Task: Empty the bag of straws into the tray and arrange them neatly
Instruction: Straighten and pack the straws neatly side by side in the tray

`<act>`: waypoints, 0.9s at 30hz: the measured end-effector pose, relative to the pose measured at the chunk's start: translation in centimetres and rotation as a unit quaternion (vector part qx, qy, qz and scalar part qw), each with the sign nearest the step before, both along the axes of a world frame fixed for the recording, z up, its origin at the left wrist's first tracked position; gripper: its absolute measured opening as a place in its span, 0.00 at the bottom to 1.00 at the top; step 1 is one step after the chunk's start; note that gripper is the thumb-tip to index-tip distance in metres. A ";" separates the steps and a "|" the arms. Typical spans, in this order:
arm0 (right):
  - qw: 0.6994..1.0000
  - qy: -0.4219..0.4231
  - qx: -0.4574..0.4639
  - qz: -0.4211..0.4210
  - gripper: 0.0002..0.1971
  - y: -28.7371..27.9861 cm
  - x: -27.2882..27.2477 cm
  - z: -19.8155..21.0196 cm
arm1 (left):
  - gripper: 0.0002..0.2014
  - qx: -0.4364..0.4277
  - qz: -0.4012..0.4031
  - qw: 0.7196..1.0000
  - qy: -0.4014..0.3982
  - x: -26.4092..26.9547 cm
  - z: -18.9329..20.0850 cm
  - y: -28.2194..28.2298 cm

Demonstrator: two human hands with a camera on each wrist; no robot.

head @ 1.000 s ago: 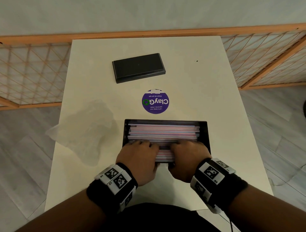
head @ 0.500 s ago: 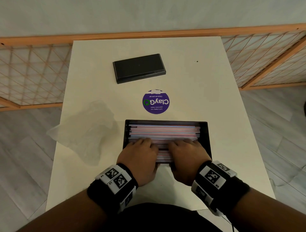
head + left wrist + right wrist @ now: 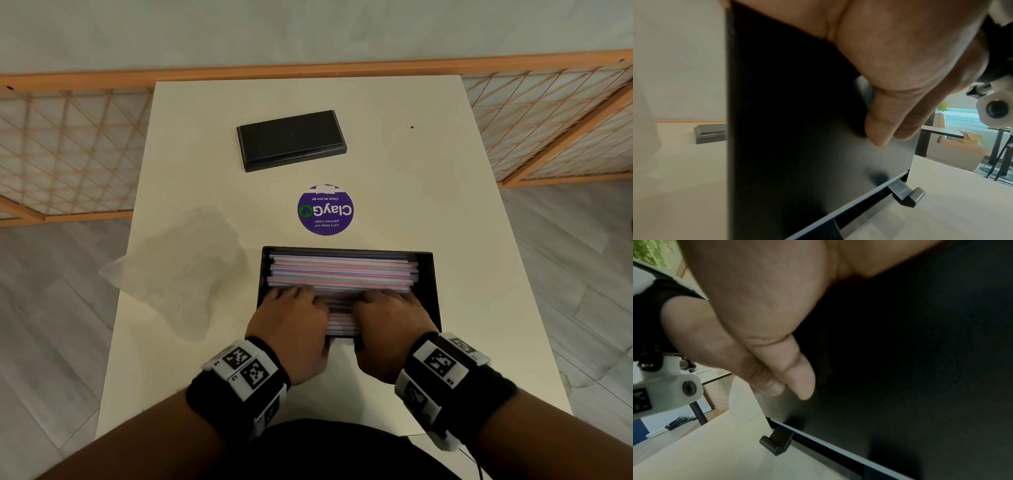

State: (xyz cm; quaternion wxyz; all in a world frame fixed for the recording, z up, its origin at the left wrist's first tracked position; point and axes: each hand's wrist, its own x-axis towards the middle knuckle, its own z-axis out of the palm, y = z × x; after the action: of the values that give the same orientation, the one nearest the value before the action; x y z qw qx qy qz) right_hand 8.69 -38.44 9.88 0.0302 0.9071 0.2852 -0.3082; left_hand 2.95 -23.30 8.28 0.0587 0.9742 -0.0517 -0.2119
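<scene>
1. Straws point(image 3: 342, 274) lying side by side in the black tray point(image 3: 426, 274), running from 9 to 3 o'clock, pink, white and blue, ends roughly level at both sides
2. Tray sitting at the 6 o'clock end of the pale table point(image 3: 394, 171), near the front edge
3. Left hand point(image 3: 291, 325) resting on the straws at the tray's 7 o'clock corner, fingers laid over the pile and relaxed, not closed round anything
4. Right hand point(image 3: 390, 329) resting likewise at the 5 o'clock corner, fingers spread loosely over the pile, pressing and not gripping
5. Narrow strip of straws showing between the two hands
6. Seen from the left wrist: thumb point(image 3: 885, 116) flat against the outside of the tray's dark near wall point(image 3: 797, 129), with a small dark clip point(image 3: 906, 196) sticking out at the wall's base
7. Seen from the right wrist: thumb point(image 3: 795, 369) pressed on the same dark wall point(image 3: 920, 353), a matching clip point(image 3: 777, 443) below it on the table
8. Clear plastic bag point(image 3: 178, 267) lying crumpled and flat at 8 o'clock, just beside the tray, hanging a little over the table's left edge
9. Round purple sticker point(image 3: 325, 210) at the table's centre, just past the tray's far wall
10. Black rectangular lid point(image 3: 291, 140) at 12 o'clock, slightly askew, well apart from the tray
11. Wooden lattice screen point(image 3: 68, 154) beyond the table at 10 and 2 o'clock
</scene>
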 end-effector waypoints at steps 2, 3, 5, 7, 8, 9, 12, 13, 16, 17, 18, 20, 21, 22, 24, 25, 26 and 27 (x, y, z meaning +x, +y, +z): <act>1.000 0.007 -0.007 0.002 0.19 0.1 0.1 0.2 | 0.17 -0.013 -0.001 1.000 0.006 -0.1 0.2 -0.1; 1.000 0.010 -0.010 0.004 0.19 0.2 0.1 0.3 | 0.16 -0.021 -0.009 1.000 0.009 -0.1 0.4 -0.2; 1.000 0.006 -0.010 0.020 0.20 0.5 0.2 0.5 | 0.17 -0.045 -0.022 0.999 0.009 0.0 0.4 -0.6; 1.000 0.002 0.004 0.030 0.22 0.7 0.0 0.6 | 0.19 -0.068 -0.019 0.997 0.012 0.1 0.2 -0.7; 1.000 0.002 0.009 0.025 0.22 0.7 -0.2 0.7 | 0.19 -0.073 -0.016 0.997 0.010 0.1 0.1 -0.6; 1.000 0.002 0.010 0.017 0.21 0.6 -0.2 0.7 | 0.19 -0.070 -0.016 0.997 0.010 0.1 0.0 -0.4; 1.000 -0.005 -0.010 -0.004 0.15 0.1 0.0 0.7 | 0.17 -0.026 -0.030 0.999 0.001 0.0 -0.3 -0.1; 1.000 -0.009 -0.018 -0.008 0.14 0.0 0.0 0.6 | 0.17 -0.021 -0.027 0.999 0.003 -0.1 -0.3 -0.1; 0.999 -0.009 -0.026 -0.018 0.15 -0.2 0.0 0.1 | 0.17 -0.011 -0.010 1.000 0.012 0.0 -0.3 -0.2; 1.000 -0.005 -0.022 -0.020 0.16 -0.2 -0.1 -0.1 | 0.16 -0.011 -0.006 1.000 0.014 0.1 -0.3 -0.2; 1.000 0.002 -0.018 -0.024 0.17 -0.3 0.0 -0.2 | 0.16 -0.013 -0.004 1.000 0.015 0.2 -0.3 -0.2; 0.999 0.019 -0.013 -0.029 0.19 -0.2 0.1 -0.2 | 0.17 -0.016 -0.003 1.000 0.018 0.2 -0.3 -0.2; 0.999 0.024 -0.012 -0.030 0.19 -0.2 0.3 -0.1 | 0.18 -0.017 -0.002 1.000 0.019 0.2 -0.3 -0.2; 0.999 0.024 -0.011 -0.030 0.19 -0.1 0.3 -0.1 | 0.18 -0.018 -0.001 1.000 0.018 0.2 -0.3 -0.2; 0.999 0.018 -0.003 -0.028 0.17 0.0 0.3 0.1 | 0.17 -0.024 0.003 1.000 0.017 0.2 -0.2 -0.2; 1.000 0.014 0.001 -0.028 0.17 0.0 0.3 0.1 | 0.17 -0.028 0.004 0.999 0.019 0.2 -0.1 -0.3; 1.000 0.010 0.006 -0.029 0.17 0.0 0.2 0.2 | 0.17 -0.030 0.004 0.999 0.020 0.3 0.0 -0.3; 0.999 0.005 0.010 -0.030 0.18 0.0 0.2 0.3 | 0.16 -0.033 0.005 0.999 0.018 0.3 0.0 -0.3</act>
State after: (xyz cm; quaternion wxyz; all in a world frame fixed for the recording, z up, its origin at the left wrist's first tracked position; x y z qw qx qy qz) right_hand 8.89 -38.40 10.17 0.0101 0.9140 0.2607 -0.3109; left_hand 3.21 -23.60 8.30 0.0930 0.9681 -0.0526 -0.2268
